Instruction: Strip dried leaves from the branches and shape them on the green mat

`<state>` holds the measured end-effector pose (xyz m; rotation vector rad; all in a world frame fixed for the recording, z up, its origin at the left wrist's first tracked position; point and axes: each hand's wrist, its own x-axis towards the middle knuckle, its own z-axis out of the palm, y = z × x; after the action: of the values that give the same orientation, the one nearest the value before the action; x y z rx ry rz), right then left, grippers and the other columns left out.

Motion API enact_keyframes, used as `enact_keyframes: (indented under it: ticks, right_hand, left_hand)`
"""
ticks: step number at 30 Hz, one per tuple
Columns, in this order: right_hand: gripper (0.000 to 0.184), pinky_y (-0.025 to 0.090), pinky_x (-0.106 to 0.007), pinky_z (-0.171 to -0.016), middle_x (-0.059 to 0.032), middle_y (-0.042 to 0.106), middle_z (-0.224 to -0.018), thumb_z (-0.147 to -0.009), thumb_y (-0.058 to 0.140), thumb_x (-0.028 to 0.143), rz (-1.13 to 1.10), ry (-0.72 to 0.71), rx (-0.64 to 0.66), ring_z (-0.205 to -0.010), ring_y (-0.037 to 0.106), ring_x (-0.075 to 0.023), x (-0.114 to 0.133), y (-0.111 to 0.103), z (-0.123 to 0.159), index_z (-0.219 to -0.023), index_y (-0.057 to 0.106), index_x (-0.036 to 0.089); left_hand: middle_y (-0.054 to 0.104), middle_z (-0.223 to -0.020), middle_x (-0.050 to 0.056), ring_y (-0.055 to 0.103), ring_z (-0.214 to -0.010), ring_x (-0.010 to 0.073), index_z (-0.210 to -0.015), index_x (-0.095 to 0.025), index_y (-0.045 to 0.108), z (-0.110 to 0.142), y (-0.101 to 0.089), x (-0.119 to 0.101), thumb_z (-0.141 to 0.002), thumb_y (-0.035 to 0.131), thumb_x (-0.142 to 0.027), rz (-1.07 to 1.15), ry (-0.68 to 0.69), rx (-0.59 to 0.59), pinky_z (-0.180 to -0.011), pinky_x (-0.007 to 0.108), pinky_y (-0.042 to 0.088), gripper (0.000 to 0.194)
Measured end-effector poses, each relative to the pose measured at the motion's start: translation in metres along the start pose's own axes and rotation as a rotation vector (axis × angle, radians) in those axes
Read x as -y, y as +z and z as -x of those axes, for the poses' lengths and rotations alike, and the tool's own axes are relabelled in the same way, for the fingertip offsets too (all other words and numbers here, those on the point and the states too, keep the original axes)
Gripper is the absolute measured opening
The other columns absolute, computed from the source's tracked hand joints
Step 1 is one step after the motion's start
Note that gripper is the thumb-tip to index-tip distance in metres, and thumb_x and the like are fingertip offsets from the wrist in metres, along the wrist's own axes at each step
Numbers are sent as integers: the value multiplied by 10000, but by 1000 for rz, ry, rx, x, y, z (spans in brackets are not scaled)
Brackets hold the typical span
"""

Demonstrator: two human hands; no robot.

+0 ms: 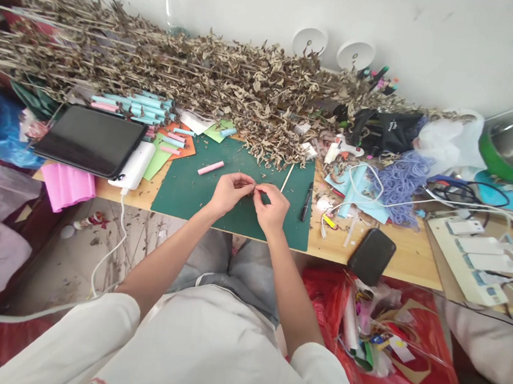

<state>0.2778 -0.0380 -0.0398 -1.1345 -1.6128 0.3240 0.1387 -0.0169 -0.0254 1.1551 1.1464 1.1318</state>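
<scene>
Over the green cutting mat (183,187), my left hand (232,193) and my right hand (271,206) meet at the fingertips. Both are closed in a pinch, and whatever lies between them is too small to make out. Left of my left hand a pink paper roll (211,167) lies on the mat. A thin white stick (287,178) and a black pen (306,203) rest to the right of my right hand. Dried leafy stems (250,75) are heaped behind the mat, with leaf crumbs scattered on it.
At left are a tablet (91,138), a white power bank (134,167) and several blue paper rolls (149,106). At right lie a glue gun (343,148), purple yarn (401,186), a black phone-like case (371,256) and a power strip (469,260). A red bag (430,369) hangs below.
</scene>
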Motion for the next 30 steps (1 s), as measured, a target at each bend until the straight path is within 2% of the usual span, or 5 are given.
enact_keyframes:
  ticks: [5,8,18,23,30]
  right_hand:
    - [125,549,-321,-768,-53,706,-857,-899,536,194,124,-26,-17,-812,654,-176,-8,7,6,-865,656,203]
    - [112,541,-315,-746,-53,693,-835,-879,539,181,184,-12,-48,-798,642,-178,-10,9,8,-842,642,199]
    - [101,547,-326,-767,-48,694,-851,-903,531,214,111,72,37,-793,655,-180,-2,2,1,-904,632,203]
    - [181,567,-361,-830,-74,721,-968,-908,552,250,77,62,34,-881,682,-195,0,1,0,-1063,634,205]
    - [161,568,-327,-770,-53,735,-882,-925,537,257,63,71,9,-796,686,-175,0,-1,1,-882,685,211]
  left_hand:
    - [705,-851,58,633,-780,162,-864,-158,678,5,10,-6,-826,536,-87,-526,274,-27,-778,307,500,163]
    - [698,-876,74,630,-838,185,-862,-156,672,5,14,-9,-819,506,-50,-645,347,-30,-808,321,489,201]
    - [721,-793,46,656,-713,149,-869,-138,709,-10,-6,-1,-747,712,-242,-47,46,-105,-707,281,535,160]
    - [738,-825,48,669,-711,151,-890,-147,724,-3,-2,0,-765,679,-217,-121,52,-17,-710,284,550,150]
    - [747,-857,46,695,-768,154,-883,-160,717,4,1,-5,-783,642,-164,-315,162,19,-751,278,561,126]
